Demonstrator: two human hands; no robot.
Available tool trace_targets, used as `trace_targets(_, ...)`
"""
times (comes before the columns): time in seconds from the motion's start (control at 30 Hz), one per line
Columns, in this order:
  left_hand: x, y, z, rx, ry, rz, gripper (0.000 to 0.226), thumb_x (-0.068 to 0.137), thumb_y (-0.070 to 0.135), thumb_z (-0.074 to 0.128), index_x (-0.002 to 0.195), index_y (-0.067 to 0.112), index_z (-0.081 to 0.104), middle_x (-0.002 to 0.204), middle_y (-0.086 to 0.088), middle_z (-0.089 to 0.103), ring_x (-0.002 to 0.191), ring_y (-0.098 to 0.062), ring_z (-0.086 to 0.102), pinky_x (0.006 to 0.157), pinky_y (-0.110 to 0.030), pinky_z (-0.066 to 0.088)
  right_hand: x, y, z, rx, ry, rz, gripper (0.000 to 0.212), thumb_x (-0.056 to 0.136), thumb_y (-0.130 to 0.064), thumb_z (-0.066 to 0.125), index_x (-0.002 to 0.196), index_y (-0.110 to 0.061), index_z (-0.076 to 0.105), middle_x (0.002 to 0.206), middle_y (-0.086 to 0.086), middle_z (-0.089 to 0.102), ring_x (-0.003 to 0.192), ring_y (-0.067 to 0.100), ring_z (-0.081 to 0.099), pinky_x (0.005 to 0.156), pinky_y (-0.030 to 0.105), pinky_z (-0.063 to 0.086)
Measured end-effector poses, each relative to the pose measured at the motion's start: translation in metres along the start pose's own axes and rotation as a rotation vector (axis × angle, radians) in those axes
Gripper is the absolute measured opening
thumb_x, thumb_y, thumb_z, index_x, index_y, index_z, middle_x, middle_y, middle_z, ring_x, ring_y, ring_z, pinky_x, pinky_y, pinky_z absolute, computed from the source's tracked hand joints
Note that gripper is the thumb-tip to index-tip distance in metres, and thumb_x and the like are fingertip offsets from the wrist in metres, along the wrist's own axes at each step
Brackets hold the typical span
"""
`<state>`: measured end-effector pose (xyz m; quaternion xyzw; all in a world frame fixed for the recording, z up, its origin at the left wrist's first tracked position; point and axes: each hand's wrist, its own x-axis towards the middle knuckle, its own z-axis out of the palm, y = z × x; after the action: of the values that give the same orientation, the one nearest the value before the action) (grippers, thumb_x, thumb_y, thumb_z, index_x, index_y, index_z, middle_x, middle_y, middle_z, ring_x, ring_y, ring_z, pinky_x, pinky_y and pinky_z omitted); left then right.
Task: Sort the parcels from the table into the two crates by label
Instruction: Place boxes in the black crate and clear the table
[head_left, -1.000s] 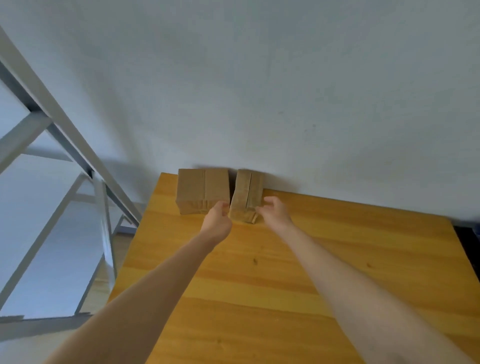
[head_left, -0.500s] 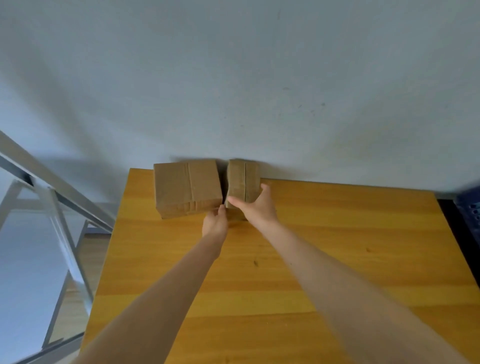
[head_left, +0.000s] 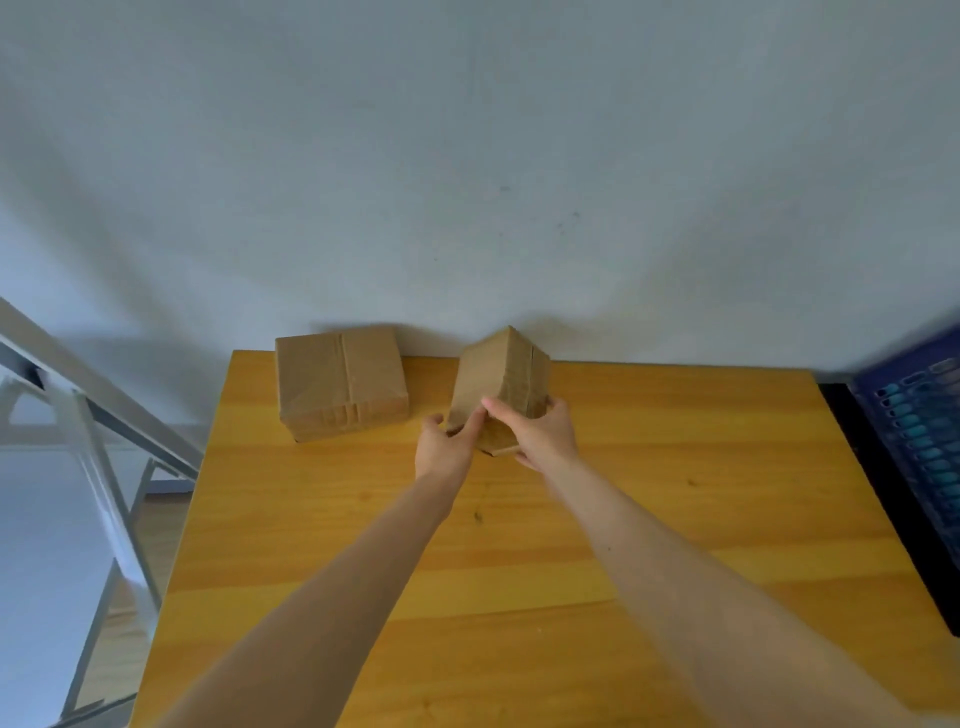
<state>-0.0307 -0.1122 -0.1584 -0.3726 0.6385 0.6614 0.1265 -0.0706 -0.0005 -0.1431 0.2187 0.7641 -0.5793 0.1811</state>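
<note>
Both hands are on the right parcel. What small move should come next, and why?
Probably turn the right parcel over to find its label. The left hand and right hand grip it tilted, and only plain cardboard faces show, so the crate cannot yet be chosen.
</note>
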Motion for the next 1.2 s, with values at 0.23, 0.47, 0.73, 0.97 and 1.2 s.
trace_targets(0.23, -0.057, 0.019, 0.009, 0.014, -0.016, 0.101, 0.051, 0.086, 0.05, 0.064, 0.117, 0.01, 0.063, 0.088, 0.005, 0.059, 0.091, -0.018, 0.058, 0.085, -0.035, 0.053, -0.04, -0.001, -0.065, 0.288, -0.103, 0.131, 0.07, 0.074, -0.042, 0.079, 0.13, -0.017, 0.046, 0.124, 0.006, 0.056, 0.111, 0.024, 0.057, 0.084, 0.043, 0.056)
trace_targets(0.47, -0.136, 0.014, 0.015, -0.061, -0.101, -0.012, 0.047, 0.102, 0.042, 0.037, 0.128, 0.006, 0.054, 0.12, -0.017, 0.06, 0.108, -0.034, 0.058, 0.095, -0.045, 0.049, -0.105, -0.007, -0.118, 0.602, -0.301, 0.112, 0.031, 0.083, -0.035, 0.072, 0.105, -0.017, 0.059, 0.113, 0.015, 0.063, 0.103, 0.03, 0.062, 0.075, 0.043, 0.054)
trace_targets(0.73, -0.216, 0.003, 0.041, -0.204, -0.225, 0.084, 0.056, 0.094, 0.055, 0.047, 0.127, 0.009, 0.053, 0.118, -0.013, 0.062, 0.104, -0.029, 0.063, 0.087, -0.04, 0.052, -0.154, 0.002, -0.181, 0.514, -0.482, -0.031, 0.043, 0.086, -0.047, 0.062, 0.119, -0.019, 0.059, 0.118, 0.015, 0.063, 0.111, 0.028, 0.06, 0.093, 0.044, 0.05)
trace_targets(0.97, -0.265, 0.005, 0.046, -0.225, -0.207, 0.2, 0.06, 0.083, 0.061, 0.059, 0.122, 0.016, 0.057, 0.116, -0.011, 0.064, 0.103, -0.027, 0.065, 0.086, -0.039, 0.055, -0.182, -0.002, -0.208, 0.418, -0.528, -0.178, 0.033, 0.095, -0.05, 0.049, 0.123, -0.036, 0.057, 0.117, -0.004, 0.068, 0.112, 0.014, 0.059, 0.102, 0.04, 0.038)
trace_targets(1.2, -0.288, 0.02, 0.036, -0.166, -0.175, 0.291, 0.072, 0.077, 0.045, 0.074, 0.135, 0.012, 0.046, 0.126, -0.009, 0.056, 0.104, -0.027, 0.065, 0.087, -0.039, 0.056, -0.204, -0.012, -0.225, 0.318, -0.379, -0.421, 0.033, 0.1, -0.019, 0.046, 0.124, -0.039, 0.056, 0.118, -0.007, 0.065, 0.113, 0.013, 0.059, 0.088, 0.032, 0.047)
